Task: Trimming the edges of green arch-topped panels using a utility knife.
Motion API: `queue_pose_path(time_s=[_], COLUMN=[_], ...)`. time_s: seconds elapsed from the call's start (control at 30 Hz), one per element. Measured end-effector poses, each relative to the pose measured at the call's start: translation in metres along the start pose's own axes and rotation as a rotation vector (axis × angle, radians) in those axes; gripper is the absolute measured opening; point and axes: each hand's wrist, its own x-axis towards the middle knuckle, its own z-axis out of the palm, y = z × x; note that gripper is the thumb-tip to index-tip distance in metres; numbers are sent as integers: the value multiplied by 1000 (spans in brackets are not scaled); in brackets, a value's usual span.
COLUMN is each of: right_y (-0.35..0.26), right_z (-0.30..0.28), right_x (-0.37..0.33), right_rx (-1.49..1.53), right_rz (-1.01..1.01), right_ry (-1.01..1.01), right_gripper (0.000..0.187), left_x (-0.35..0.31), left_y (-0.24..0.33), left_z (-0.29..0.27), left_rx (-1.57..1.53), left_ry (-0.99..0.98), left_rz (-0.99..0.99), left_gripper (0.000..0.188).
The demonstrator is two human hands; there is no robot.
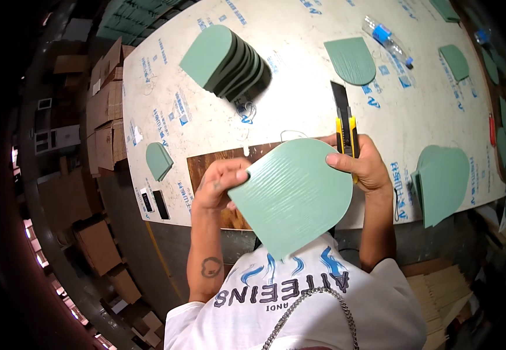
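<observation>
A pale green ribbed sheet (294,192), rounded at one end and square at the other, is held up between my hands in front of my chest. My left hand (221,182) pinches its left corner, thumb on top. On the opposite rounded edge, the thumb of my right hand (362,160) presses down, its other fingers partly hidden. That same hand also grips a yellow and black utility knife (346,125), the dark blade pointing away from me. Beneath the sheet lies a dark brown wooden board (206,175), partly covered.
On the white printed table (299,116), a tall stack of green sheets (212,55) stands at the far left. A single sheet (351,61) and a plastic bottle (388,42) lie far right. More sheets (444,181) lie at right. Cardboard boxes (106,114) stand beyond the left edge.
</observation>
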Motion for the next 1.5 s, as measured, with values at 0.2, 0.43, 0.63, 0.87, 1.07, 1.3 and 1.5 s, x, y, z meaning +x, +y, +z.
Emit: queue_pose_path(time_s=[0.2, 0.43, 0.63, 0.87, 1.07, 1.3, 1.5], right_y=[56, 121, 127, 156, 145, 167, 204], right_z=[-36, -34, -44, -55, -62, -39, 0], right_x=[42, 180, 242, 218, 158, 89, 23], right_rx=[241, 346, 446, 268, 125, 64, 101], right_rz=[-59, -197, -220, -37, -90, -107, -168], right_ry=[333, 676, 765, 788, 837, 827, 851], right_gripper=[33, 26, 32, 36, 30, 24, 22], left_x=[59, 111, 161, 166, 167, 163, 124], left_y=[-24, -12, 27, 27, 33, 64, 69], left_z=[-37, -116, -146, -149, -161, -169, -177], left_rx=[-137, 522, 24, -8, -275, -509, -332], left_ry=[524, 972, 973, 996, 941, 730, 509], left_rz=[139, 404, 146, 134, 221, 302, 561], left_gripper=[33, 44, 53, 21, 13, 12, 14])
